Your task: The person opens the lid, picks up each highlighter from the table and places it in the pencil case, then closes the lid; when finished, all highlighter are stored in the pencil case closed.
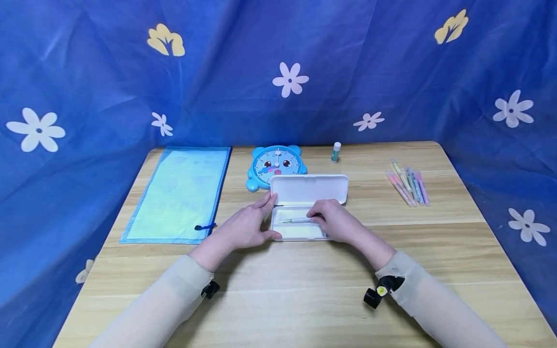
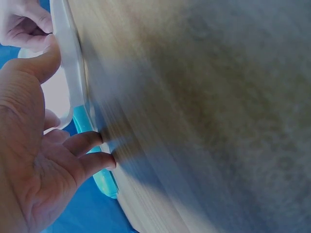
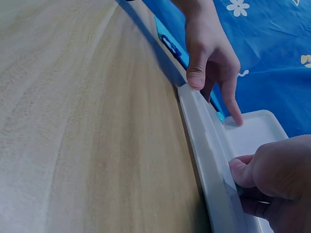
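A white pencil case (image 1: 300,233) lies on the table with its lid (image 1: 310,189) raised at the back. Reaching into it from the right, my right hand (image 1: 338,221) pinches a slim pale pen (image 1: 297,221) by one end. The pen lies lengthwise inside the case, its greenish end pointing left; the other end is hidden under the fingers. At the case's left end is my left hand (image 1: 249,225), thumb on the near corner and a straight finger against the lid's edge. In the left wrist view, other fingers (image 2: 99,162) of this hand stretch down beside the case.
Behind the case sits a blue cartoon clock (image 1: 278,166). A glue stick (image 1: 335,152) stands near the table's back edge. Several pastel pens (image 1: 409,183) lie together on the right. A light-blue mesh zip pouch (image 1: 178,193) lies flat on the left. Blue flowered cloth (image 1: 243,111) hangs behind.
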